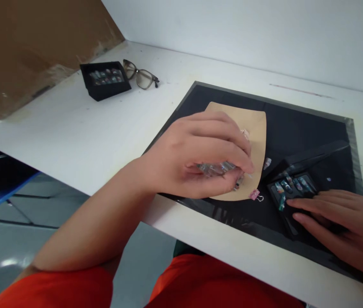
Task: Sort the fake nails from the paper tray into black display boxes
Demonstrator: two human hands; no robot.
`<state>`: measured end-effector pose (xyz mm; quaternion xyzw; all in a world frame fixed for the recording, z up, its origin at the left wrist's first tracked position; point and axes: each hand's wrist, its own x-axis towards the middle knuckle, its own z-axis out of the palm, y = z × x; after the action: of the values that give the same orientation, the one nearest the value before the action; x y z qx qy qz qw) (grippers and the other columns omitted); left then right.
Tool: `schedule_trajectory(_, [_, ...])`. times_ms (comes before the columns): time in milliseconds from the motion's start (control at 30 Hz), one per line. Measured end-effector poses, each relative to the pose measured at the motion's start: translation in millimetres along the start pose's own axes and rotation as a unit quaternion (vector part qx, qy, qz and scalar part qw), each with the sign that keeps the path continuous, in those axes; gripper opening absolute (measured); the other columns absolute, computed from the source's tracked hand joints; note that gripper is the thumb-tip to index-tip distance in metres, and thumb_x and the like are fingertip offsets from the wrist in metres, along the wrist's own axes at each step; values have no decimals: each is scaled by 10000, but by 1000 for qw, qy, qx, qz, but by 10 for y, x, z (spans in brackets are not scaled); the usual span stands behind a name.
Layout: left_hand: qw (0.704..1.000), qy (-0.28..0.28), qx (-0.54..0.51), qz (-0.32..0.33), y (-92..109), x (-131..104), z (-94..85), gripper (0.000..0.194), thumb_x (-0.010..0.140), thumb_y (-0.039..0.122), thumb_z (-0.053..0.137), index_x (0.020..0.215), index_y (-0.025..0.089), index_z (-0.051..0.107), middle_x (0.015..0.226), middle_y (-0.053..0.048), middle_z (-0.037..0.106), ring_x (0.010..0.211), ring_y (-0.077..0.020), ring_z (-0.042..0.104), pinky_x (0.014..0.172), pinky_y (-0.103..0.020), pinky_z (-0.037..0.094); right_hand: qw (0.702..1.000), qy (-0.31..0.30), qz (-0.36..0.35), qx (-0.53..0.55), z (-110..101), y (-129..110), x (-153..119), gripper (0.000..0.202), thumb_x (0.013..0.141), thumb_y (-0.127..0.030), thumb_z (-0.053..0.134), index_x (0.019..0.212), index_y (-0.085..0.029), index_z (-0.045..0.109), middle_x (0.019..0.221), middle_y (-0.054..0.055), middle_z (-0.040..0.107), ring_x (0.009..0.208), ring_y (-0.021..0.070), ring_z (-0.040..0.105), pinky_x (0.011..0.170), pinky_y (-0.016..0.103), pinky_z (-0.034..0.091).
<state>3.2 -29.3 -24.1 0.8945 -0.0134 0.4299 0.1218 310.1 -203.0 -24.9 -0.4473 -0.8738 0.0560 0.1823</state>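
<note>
My left hand (200, 149) is over a tan paper sheet (255, 128), thumb and index finger pinched together. Whatever sits at its fingertips is too small to make out. Beneath that palm lie several clear plastic pieces (213, 169), partly hidden by the fingers. On the black mat, my right hand (341, 218) rests at an open black box (290, 222) with patterned false nails (296, 184) in its tray. Its index fingertip touches a green false nail (281, 202) at the tray's near left edge; the thumb is apart from the index finger.
A pink binder clip (254, 194) sits at the paper's near edge. One loose false nail (267, 163) lies beside the paper. Farther left stand another black box of nails (104, 81) and eyeglasses (141, 76). A brown panel (40, 47) and white wall (248, 34) border the table.
</note>
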Motion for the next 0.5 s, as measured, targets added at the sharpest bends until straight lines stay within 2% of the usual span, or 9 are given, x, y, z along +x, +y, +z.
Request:
schedule_trajectory(100, [999, -30, -28, -3, 4, 16, -32, 155, 954, 101, 751, 1041, 224, 790, 902, -12, 856, 804, -154, 812, 813, -282, 697, 1000, 4, 6, 3, 6, 8, 1, 212, 1175, -329, 570, 1186, -251, 767, 797, -11, 838, 595, 155, 780, 531, 274, 587])
schedule_trajectory(167, [999, -39, -32, 1, -3, 33, -47, 192, 941, 82, 751, 1048, 234, 798, 906, -17, 860, 814, -167, 828, 797, -292, 703, 1000, 12, 11, 10, 8, 18, -10, 199, 1163, -326, 590, 1193, -256, 774, 795, -7, 836, 597, 160, 778, 536, 274, 586])
schedule_trajectory(267, [999, -7, -39, -13, -13, 36, -12, 218, 931, 73, 753, 1044, 247, 819, 943, -42, 872, 888, -203, 862, 830, -316, 715, 1000, 13, 19, 16, 7, 23, -35, 218, 1139, -313, 622, 1275, -255, 782, 800, 0, 836, 599, 158, 764, 542, 274, 574])
schedule_trajectory(367, [998, 27, -48, -24, -1, 27, 78, 240, 927, 90, 757, 1060, 271, 843, 972, -31, 880, 907, -199, 863, 847, -306, 716, 1000, -1, -4, 0, 5, -6, -47, 305, 1139, -328, 616, 1384, -265, 785, 801, 3, 821, 611, 153, 746, 559, 274, 556])
schedule_trajectory(500, [998, 17, -38, -42, 39, 63, 165, 287, 941, 101, 717, 1048, 322, 864, 968, 14, 880, 855, -161, 839, 852, -281, 704, 998, -30, -38, -41, -4, -65, -36, 385, 1194, -440, 520, 1350, -250, 816, 811, 14, 801, 654, 167, 753, 605, 291, 557])
